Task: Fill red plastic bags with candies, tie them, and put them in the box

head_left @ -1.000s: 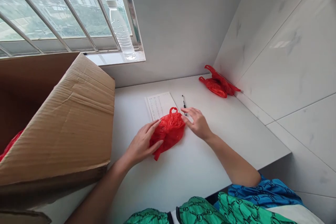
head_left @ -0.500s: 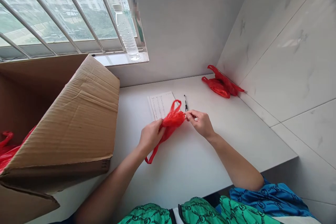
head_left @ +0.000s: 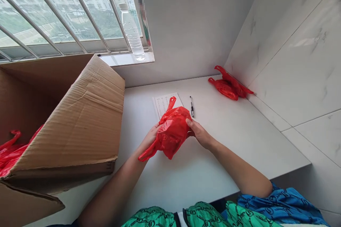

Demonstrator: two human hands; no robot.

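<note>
Between my hands, above the white table, is a red plastic bag [head_left: 174, 131], puffed out, with one handle loop sticking up at the back and another hanging toward my left forearm. My left hand [head_left: 152, 135] grips its left side, the fingers partly hidden behind the plastic. My right hand [head_left: 199, 133] pinches the right edge, thumb on top and fingers underneath. Partly covered by the bag, a sheet of printed paper [head_left: 161, 103] lies on the table, and a black pen [head_left: 192, 108] rests just right of it.
A large open cardboard box [head_left: 80, 120] stands at the left with red plastic bags [head_left: 13, 156] inside. More red bags [head_left: 229, 87] lie in the back right corner by the tiled wall. A clear water bottle [head_left: 132, 35] stands on the sill of the barred window.
The bag has gone from a narrow bunched shape to a wider, puffed one. My right hand has moved from pinching its tip to holding its right side.
</note>
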